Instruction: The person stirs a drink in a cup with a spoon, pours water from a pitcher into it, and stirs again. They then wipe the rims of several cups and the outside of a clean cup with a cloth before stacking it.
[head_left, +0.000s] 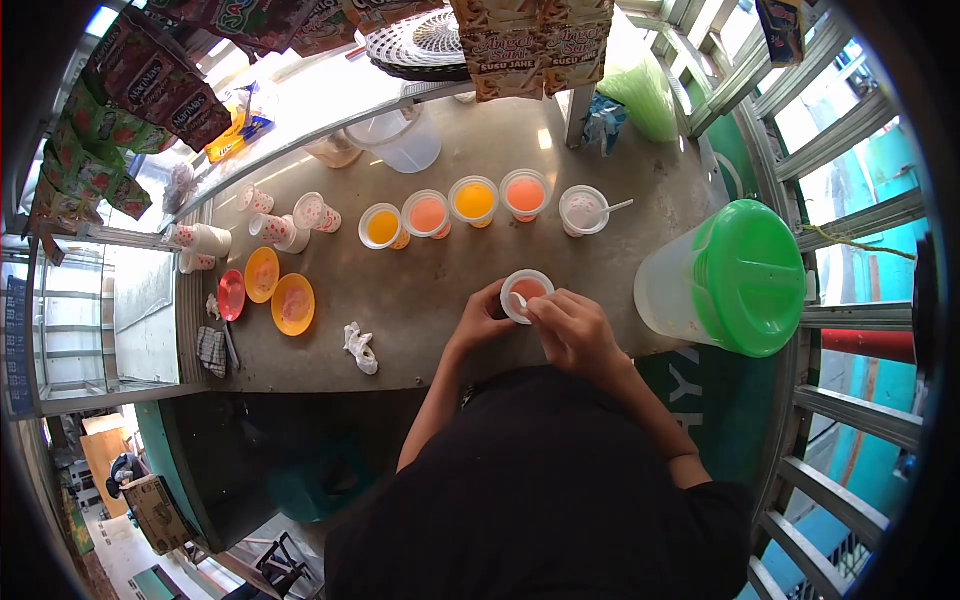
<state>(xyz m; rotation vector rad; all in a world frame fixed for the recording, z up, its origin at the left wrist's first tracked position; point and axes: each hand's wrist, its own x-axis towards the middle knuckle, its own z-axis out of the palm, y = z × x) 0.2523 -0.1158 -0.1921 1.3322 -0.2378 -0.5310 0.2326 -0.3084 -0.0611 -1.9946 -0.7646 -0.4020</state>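
Note:
A plastic cup (527, 287) of pinkish-orange drink stands near the counter's front edge. My left hand (484, 318) is wrapped around its left side. In my right hand (572, 327) a white spoon (518, 299) is pinched, its lower end inside the cup. Behind it runs a row of filled cups: a yellow drink (382, 227), a pink-orange drink (428, 214), another yellow drink (473, 200) and another pink-orange drink (525, 194). To their right, a cup with whitish contents (583, 210) has a white spoon (620, 206) leaning out of it.
A large clear container with a green lid (758, 278) stands at the right. Stacked paper cups (270, 228), orange plates (293, 305), a red plate (231, 295) and a crumpled white plastic bag (360, 349) are on the left. A clear tub (408, 145) sits behind; sachets (535, 50) hang overhead.

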